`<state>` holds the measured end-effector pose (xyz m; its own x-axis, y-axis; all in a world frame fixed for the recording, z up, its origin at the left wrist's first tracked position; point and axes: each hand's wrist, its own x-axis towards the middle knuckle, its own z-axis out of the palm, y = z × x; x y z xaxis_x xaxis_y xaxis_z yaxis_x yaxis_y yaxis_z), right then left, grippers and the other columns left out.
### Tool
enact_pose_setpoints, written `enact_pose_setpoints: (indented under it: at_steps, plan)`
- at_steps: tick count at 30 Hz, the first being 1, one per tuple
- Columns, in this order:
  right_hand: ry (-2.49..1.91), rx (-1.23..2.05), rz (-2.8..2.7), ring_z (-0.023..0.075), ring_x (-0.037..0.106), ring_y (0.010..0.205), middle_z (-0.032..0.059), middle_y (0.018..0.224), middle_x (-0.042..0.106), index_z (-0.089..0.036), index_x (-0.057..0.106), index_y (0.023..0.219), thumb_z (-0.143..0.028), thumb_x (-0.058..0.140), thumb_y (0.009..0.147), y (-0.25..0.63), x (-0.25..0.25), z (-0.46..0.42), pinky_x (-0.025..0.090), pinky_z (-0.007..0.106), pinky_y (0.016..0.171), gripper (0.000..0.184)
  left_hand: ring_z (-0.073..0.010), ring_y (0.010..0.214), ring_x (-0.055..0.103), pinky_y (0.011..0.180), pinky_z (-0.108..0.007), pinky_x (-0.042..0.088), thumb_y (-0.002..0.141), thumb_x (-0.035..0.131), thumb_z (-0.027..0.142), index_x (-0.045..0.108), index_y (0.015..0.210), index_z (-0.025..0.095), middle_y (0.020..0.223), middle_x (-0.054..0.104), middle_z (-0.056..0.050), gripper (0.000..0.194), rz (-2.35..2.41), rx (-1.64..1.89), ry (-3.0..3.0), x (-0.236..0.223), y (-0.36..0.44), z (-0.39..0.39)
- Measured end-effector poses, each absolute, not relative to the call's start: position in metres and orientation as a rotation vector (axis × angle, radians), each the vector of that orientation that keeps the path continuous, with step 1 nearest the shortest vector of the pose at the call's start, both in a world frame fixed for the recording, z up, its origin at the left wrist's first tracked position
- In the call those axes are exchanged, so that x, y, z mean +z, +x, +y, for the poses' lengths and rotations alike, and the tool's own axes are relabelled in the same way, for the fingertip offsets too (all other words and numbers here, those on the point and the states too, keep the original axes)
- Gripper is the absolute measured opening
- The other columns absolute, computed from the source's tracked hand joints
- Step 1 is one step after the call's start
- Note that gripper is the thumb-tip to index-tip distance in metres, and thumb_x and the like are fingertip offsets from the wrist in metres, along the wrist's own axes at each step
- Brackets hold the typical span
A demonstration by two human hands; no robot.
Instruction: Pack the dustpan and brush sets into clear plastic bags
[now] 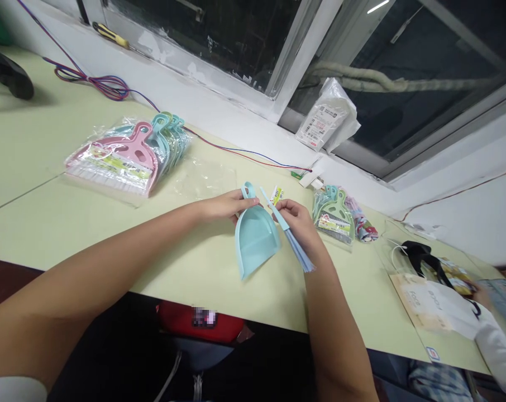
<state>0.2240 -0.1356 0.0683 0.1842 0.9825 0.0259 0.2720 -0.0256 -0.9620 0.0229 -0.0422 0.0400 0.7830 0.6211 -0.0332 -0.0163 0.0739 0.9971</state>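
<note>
My left hand point(228, 205) is closed on the handle of a light blue dustpan point(257, 237), whose wide scoop end points down toward the table's front edge. Beside it, my right hand point(295, 218) grips a small blue hand brush point(284, 223) near the middle, bristles slanting down to the right. A yellow-green label card point(277, 194) shows just above the right fingers; whether that hand holds it I cannot tell. Dustpan and brush are close together but apart. Behind the left hand lies a clear plastic bag point(205, 176), flat on the table.
Bagged dustpan sets, a pink one point(142, 148) in front, stand at the left. More bagged sets point(334, 220) lie at the right. A white package point(329, 114) rests on the windowsill. Cables point(106, 84) run along the wall. A person's white sleeve point(498, 349) is at far right.
</note>
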Motion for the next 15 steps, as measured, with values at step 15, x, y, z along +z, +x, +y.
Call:
enact_pose_setpoints:
  at_steps: [15]
  plan:
    - [-1.847, 0.193, -1.258, 0.017, 0.055, 0.065, -0.0027, 0.069, 0.061, -0.023, 0.061, 0.083, -0.031, 0.063, 0.07, 0.268, 0.036, -0.113, 0.042, 0.029, 0.064, 0.015, -0.0219, 0.073, 0.067, 0.068, -0.033, 0.057, 0.071, 0.072, 0.035, 0.067, 0.084, 0.018, 0.075, 0.066, -0.005, 0.022, 0.833, 1.0, 0.893, 0.032, -0.018, 0.031]
